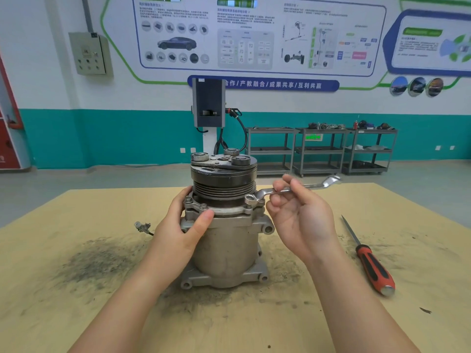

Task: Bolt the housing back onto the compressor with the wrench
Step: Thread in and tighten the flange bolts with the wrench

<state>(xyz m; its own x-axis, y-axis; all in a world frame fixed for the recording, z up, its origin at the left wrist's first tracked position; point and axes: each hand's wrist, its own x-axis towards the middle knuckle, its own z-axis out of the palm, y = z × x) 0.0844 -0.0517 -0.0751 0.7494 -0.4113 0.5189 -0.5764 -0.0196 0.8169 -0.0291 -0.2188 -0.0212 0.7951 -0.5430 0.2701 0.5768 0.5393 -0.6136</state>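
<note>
Compressor (225, 250) standing upright at the centre of the tan counter (76, 289), pulley end uppermost. The housing (224, 211) sits on top of the body, bolt heads visible along its flange. Left hand (183, 225): grip wrapped around the housing's left side, thumb across the front. Right hand (298, 212): grip pinching the shank of the wrench (288, 191), whose ring end sits over a bolt at the housing's right edge. A red-handled screwdriver (369, 263) lies on the counter, well to the right.

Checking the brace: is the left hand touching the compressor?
Touching. The head view shows the left hand wrapped against the compressor, thumb lying on its flange.
</note>
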